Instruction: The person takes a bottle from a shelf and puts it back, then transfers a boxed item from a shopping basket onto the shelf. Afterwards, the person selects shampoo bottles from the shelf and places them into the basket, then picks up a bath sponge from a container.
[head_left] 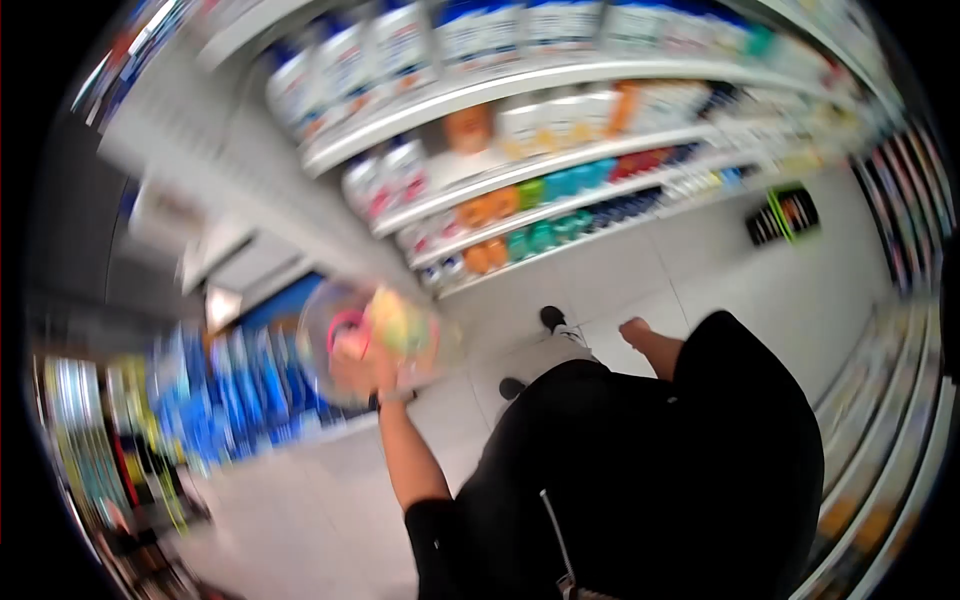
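Note:
My left hand [362, 370], with a dark band at its wrist, is stretched out ahead. Its fingers are on a clear, rounded plastic container [316, 335], blurred by motion, and look closed on it. A pink ring shape [345, 325] and something pale yellow-green [398, 322] show in or through the clear plastic. Low at my right side hangs my right hand [633, 331], fingers curled in and nothing visible in them. It is away from the shelves, over the floor.
White shelves [520, 75] carry rows of bottles ahead. Blue packages [250, 375] fill a display on the left. A black and green object [785, 213] is on the tiled floor [640, 260] at the far right. More shelving [880, 420] runs along my right.

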